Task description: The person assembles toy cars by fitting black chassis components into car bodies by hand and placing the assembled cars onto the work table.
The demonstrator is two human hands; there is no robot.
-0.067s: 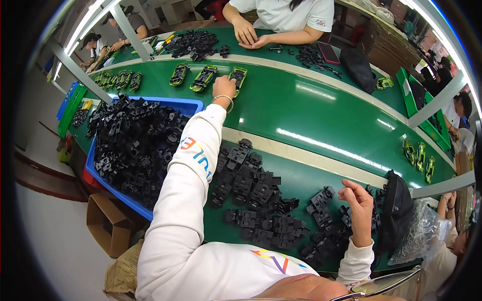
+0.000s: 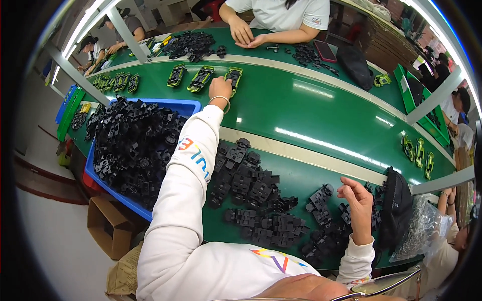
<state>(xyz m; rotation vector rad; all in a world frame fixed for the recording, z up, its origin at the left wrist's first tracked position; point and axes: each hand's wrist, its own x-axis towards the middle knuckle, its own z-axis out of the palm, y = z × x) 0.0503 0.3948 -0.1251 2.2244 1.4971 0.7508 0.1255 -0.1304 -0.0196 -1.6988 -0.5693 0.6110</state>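
My left hand (image 2: 221, 88) stretches far across the green bench, its fingers closed on the near left edge of a green-and-black toy car body (image 2: 234, 79). Two similar toy car bodies, one in the middle (image 2: 201, 79) and one farther left (image 2: 176, 75), lie beside it in a row. Above the near bench, my right hand (image 2: 359, 203) is held up with fingers loosely bent and apart, nothing visible in it. Close to it lie black plastic parts (image 2: 321, 200). More black parts (image 2: 248, 185) are lined up in groups between my arms.
A blue bin (image 2: 186, 104) heaped with black parts stands left of my forearm. A black pouch (image 2: 396, 210) and a clear plastic bag (image 2: 422, 231) lie at right. Opposite sits a person in a white shirt (image 2: 281, 15). More car bodies (image 2: 419, 152) lie far right. Slanted metal posts (image 2: 437, 98) frame the bench.
The whole view has shifted slightly. My left hand stays at the toy car body, and my right hand keeps its pose.
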